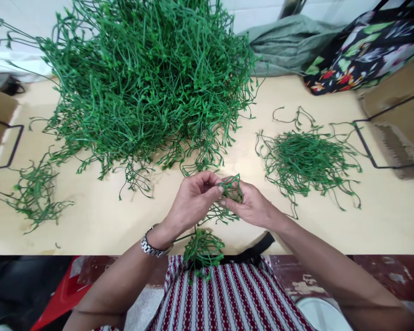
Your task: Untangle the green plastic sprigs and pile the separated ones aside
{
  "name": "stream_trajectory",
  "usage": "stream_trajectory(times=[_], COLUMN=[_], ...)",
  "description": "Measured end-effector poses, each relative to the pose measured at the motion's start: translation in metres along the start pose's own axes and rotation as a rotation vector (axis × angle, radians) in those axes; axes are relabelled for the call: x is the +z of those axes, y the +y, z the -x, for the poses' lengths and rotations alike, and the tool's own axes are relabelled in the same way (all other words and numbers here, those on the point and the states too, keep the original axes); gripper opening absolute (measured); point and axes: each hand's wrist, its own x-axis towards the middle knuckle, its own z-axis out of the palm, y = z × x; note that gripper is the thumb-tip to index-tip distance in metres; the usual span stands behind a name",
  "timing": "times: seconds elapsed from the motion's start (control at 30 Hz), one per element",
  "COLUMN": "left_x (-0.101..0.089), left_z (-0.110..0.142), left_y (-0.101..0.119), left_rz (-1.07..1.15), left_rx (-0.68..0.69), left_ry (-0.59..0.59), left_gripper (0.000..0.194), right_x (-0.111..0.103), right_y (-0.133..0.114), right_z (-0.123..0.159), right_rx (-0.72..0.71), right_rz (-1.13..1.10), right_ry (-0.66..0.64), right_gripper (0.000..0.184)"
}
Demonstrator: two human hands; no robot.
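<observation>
While both hands meet above the middle of the front edge of the pale, wood-coloured table (241,154), the left hand (194,198) pinches thin green stems with budded tips (232,187) between thumb and fingers. The right hand (251,205) is closed around the same stems from the other side. More stems show just beneath the hands; whether they hang or lie there, I cannot tell. A silver-coloured metal watch (153,242) circles the left wrist.

Nearest the person, a small green cluster of budded stems (204,247) reaches over the front edge against a red-and-white striped garment (241,299), beside a black strap (255,248). A large, tangled green heap of stems (152,87) covers the back edge, left of centre. Toward the right edge lies a flattened green pile (305,158); near the left edge, a looser, smaller green pile (36,191). A black floral-print bag (365,55) sits at the back right corner.
</observation>
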Motion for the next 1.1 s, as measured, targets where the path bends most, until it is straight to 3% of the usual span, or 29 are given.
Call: stream_trajectory(times=[0.13,0.33,0.67,0.87,1.0,1.1], left_x=[-0.001,-0.008,-0.005,-0.003,-0.004,-0.014], left_z=[0.000,-0.003,-0.001,0.000,-0.005,0.002], left_y=[0.003,0.007,0.001,0.001,0.000,0.009], left_rz=[-0.018,-0.026,0.479,0.458,0.383,0.385], left_rx=[-0.021,-0.002,-0.101,-0.141,-0.126,-0.162], left_ry=[-0.033,-0.110,-0.104,-0.137,-0.158,-0.236], left_gripper=[0.007,0.007,0.014,0.020,0.022,0.021], right_x=[0.004,-0.003,-0.012,-0.016,-0.015,-0.021], right_y=[0.002,-0.004,-0.014,-0.015,-0.020,-0.015], right_z=[0.000,-0.003,-0.006,-0.008,-0.010,-0.005], right_rx=[0.087,-0.001,-0.006,-0.023,-0.085,-0.138], right_rz=[-0.148,-0.021,0.017,0.206,0.428,0.642], right_ry=[-0.017,-0.203,-0.287,-0.300,-0.270,-0.272], right_gripper=[0.020,0.025,0.023,0.019,0.016,0.016])
